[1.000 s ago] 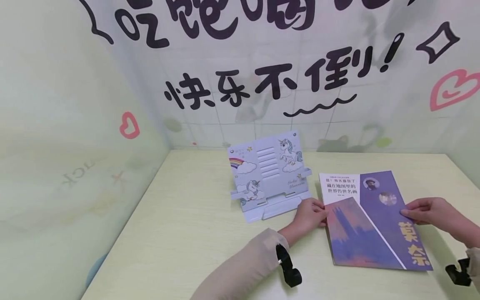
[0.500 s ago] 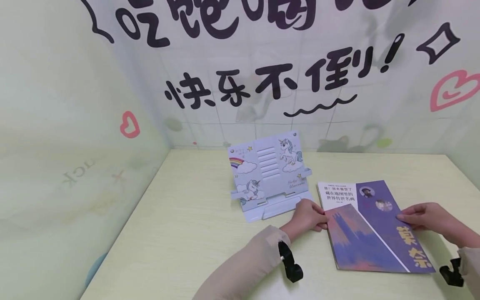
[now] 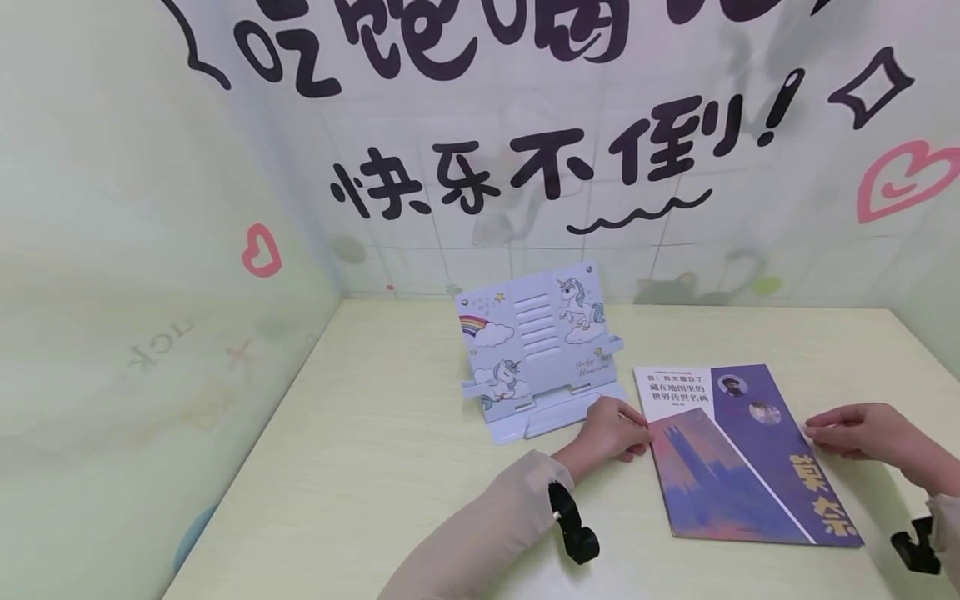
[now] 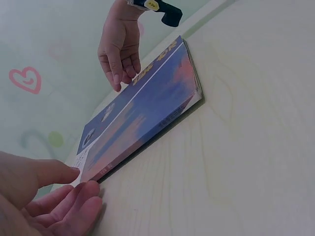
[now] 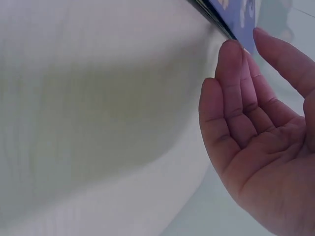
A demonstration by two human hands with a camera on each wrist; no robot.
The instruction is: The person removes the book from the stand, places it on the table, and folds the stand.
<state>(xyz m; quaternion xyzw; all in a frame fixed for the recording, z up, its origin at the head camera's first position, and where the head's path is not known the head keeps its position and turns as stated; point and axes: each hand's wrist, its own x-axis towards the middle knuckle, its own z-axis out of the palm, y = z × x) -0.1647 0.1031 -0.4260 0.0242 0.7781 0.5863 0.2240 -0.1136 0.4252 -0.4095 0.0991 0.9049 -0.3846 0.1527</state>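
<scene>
Two bare hands flank one book [image 3: 727, 467] in the right half of my head view, and it lies flat on the pale desk [image 3: 375, 500], cover up: painted tower at its lower left, white title block at its upper left, purple along its right. Right of the frame's centre I have the left hand [image 3: 613, 427], thumb and fingertips at the book's left edge. My left wrist feed puts its grip in the lower left corner of the frame, yet I cannot tell whether it pinches the book or only touches it. Near the right edge of the head view, the right hand [image 3: 873, 429] has its grip slack and unloaded; my right wrist feed shows the thumb apart from the fingers, just beside the book. At mid-frame I see a unicorn-printed stand [image 3: 532, 367], leaning back, its base partly behind the left hand. One black wrist camera [image 3: 577, 537] shows below the left sleeve [image 3: 480, 525]. Black characters [image 3: 551, 162] cross the wall [image 3: 435, 275] in the upper frame.
</scene>
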